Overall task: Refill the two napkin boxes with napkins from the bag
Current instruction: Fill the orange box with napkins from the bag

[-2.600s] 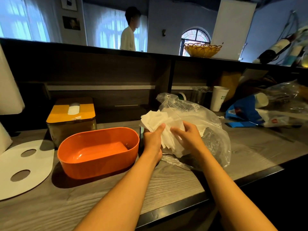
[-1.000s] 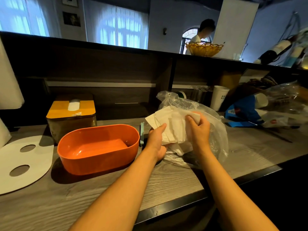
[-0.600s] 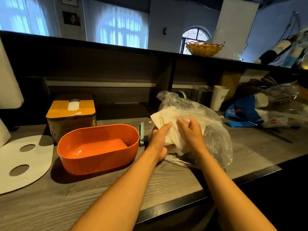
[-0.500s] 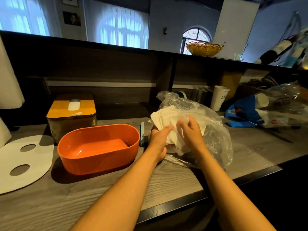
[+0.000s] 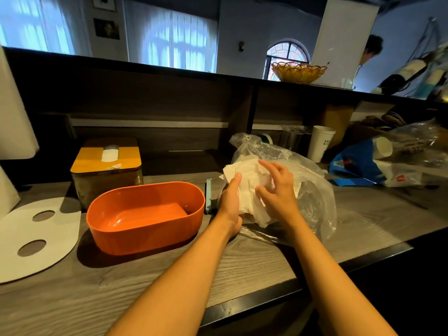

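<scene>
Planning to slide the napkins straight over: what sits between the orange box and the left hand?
In the head view, a small pale green clip stands between the orange box and the left hand.

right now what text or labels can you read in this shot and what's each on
"AN" over "NI", green, cut off: on the white paper cup.
Red logo on the blue-and-white package: too small to read.
Label on the wine bottle: too blurred to read.
Nothing else carries legible text.

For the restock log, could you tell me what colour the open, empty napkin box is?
Orange, inside and out: the open napkin box, clearest in the head view.
</scene>
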### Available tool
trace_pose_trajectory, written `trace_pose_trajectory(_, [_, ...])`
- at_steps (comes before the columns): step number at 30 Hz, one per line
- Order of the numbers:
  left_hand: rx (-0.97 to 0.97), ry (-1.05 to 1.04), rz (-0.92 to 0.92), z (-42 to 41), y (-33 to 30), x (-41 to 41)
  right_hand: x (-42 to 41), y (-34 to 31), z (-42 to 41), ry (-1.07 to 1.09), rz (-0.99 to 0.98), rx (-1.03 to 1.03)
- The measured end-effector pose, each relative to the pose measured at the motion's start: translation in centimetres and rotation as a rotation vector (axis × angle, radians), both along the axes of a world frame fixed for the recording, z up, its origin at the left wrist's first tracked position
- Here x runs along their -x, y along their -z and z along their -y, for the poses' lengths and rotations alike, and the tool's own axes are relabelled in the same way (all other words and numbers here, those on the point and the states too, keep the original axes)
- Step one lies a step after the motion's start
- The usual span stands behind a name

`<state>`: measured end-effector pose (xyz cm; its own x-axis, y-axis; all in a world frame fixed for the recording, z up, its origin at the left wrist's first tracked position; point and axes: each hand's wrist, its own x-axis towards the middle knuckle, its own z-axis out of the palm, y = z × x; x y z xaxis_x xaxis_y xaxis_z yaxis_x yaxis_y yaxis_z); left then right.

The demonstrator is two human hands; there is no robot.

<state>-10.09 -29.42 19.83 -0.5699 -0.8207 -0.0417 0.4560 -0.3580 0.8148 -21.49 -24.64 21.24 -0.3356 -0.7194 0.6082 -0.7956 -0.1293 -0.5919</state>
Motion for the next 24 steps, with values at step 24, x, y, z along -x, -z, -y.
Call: trace_pose_trajectory(24, [-0.032, -0.029, 0.105, 0.46, 0.32, 0.2, 0.15, -0.29, 0.07, -0.108, 0.322, 0.152])
